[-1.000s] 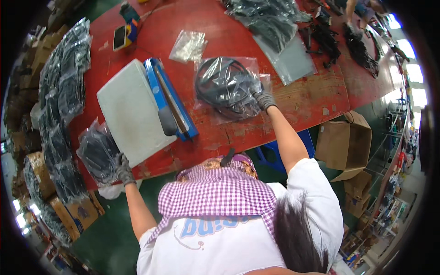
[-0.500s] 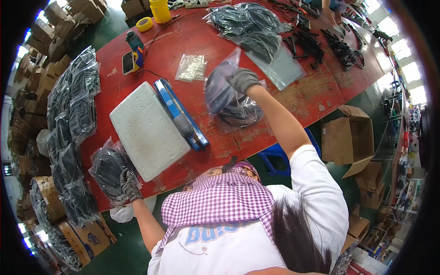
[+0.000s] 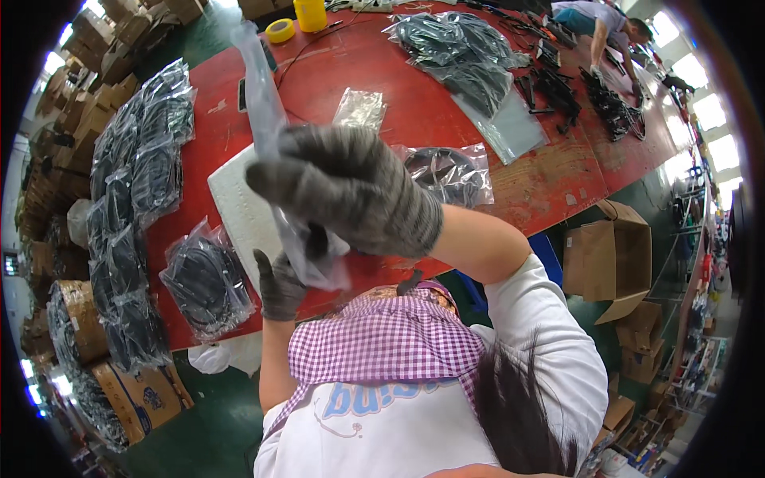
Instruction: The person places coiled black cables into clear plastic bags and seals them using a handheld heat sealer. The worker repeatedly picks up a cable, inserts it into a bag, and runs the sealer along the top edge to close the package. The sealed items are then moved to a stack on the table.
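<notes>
Raised close to the camera, my right hand (image 3: 351, 187) in a grey knitted glove pinches a clear plastic bag (image 3: 261, 92), seen nearly edge-on. Something dark shows near the bag's lower end, partly hidden. My left hand (image 3: 280, 291), gloved too, is by the near edge of a white foam slab (image 3: 231, 195), thumb apart from the fingers. To its left lies a clear bag of coiled black cable (image 3: 205, 279). Another bagged dark coil (image 3: 450, 175) rests beyond my right wrist. The blue bar-shaped device beside the slab is hidden behind my right hand and the bag.
Bagged black coils (image 3: 143, 183) are heaped along the table's left side. More bags (image 3: 454, 48) and flat clear sleeves (image 3: 506, 127) lie at the far side. A small packet (image 3: 360, 107) is mid-table. An opened carton (image 3: 586, 255) stands right; a co-worker (image 3: 602, 24) bends over the far right.
My right hand has lifted the bag off the table, toward the camera and left. My left hand has let go of the bagged cable and moved right to the slab's edge.
</notes>
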Motion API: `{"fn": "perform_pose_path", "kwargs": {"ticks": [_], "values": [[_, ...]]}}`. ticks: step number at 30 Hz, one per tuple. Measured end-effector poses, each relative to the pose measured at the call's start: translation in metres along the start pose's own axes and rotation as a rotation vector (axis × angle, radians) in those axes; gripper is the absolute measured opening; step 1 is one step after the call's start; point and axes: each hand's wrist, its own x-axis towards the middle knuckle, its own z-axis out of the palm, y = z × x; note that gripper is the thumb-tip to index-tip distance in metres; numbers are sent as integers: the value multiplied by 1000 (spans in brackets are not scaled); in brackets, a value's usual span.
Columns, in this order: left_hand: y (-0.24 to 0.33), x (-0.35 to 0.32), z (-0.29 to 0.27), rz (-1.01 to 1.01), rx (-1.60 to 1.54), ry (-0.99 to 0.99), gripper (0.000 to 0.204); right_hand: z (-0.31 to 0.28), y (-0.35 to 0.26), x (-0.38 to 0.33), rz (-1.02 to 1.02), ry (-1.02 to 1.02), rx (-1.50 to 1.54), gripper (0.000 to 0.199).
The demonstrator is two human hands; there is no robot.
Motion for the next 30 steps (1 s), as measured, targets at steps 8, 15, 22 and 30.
{"fn": "perform_pose_path", "kwargs": {"ticks": [8, 15, 22, 30], "values": [[41, -81, -82, -69, 70, 478, 24, 8, 67, -176, 1466, -51, 380, 28], [29, -28, -116, -300, 481, 537, 31, 10, 109, -275, 1862, 343, 649, 17], [45, 83, -163, -187, 398, 543, 20, -30, 165, -256, 1651, 275, 255, 25], [78, 104, -190, -100, 510, 690, 16, -47, 212, -203, 1266, 301, -458, 33]]}}
